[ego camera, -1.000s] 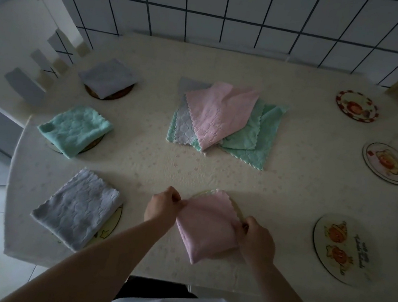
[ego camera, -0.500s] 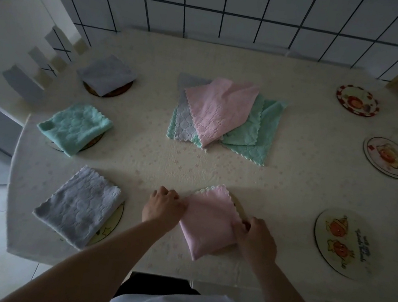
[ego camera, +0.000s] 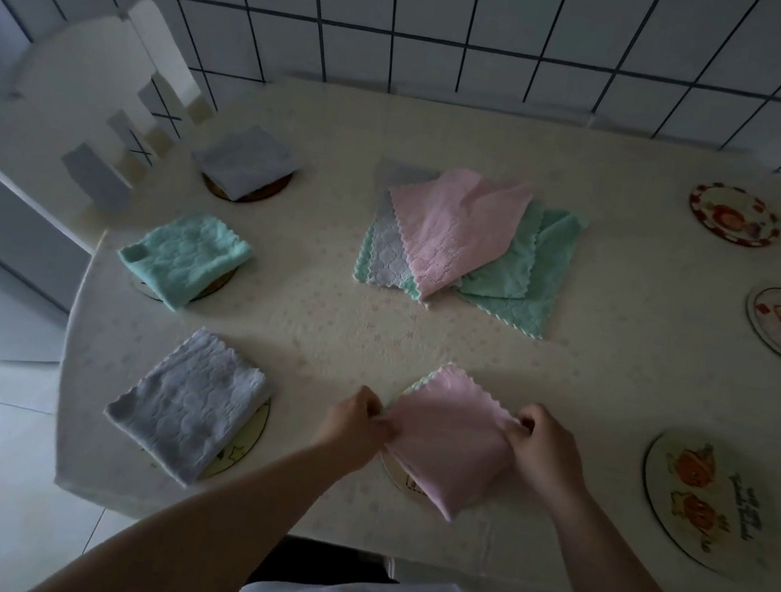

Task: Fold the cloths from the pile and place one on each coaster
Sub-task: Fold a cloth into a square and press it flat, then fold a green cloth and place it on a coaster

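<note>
Both hands hold a folded pink scalloped-edge cloth (ego camera: 450,442) at the near edge of the pale cloth-covered table (ego camera: 593,374): the left hand (ego camera: 357,424) pinches its left corner with curled fingers and the right hand (ego camera: 545,450) pinches its right corner the same way, the cloth lying over a round printed coaster (ego camera: 396,472) that peeks out beneath it. The loose pile of pink, grey and mint cloths (ego camera: 466,241) sits mid-table, well apart from the hands. On the left, a folded grey cloth (ego camera: 191,411), a folded mint cloth (ego camera: 185,257) and a farther folded grey cloth (ego camera: 244,165) each cover a coaster, while a bare illustrated round coaster (ego camera: 701,500) lies to the right
</note>
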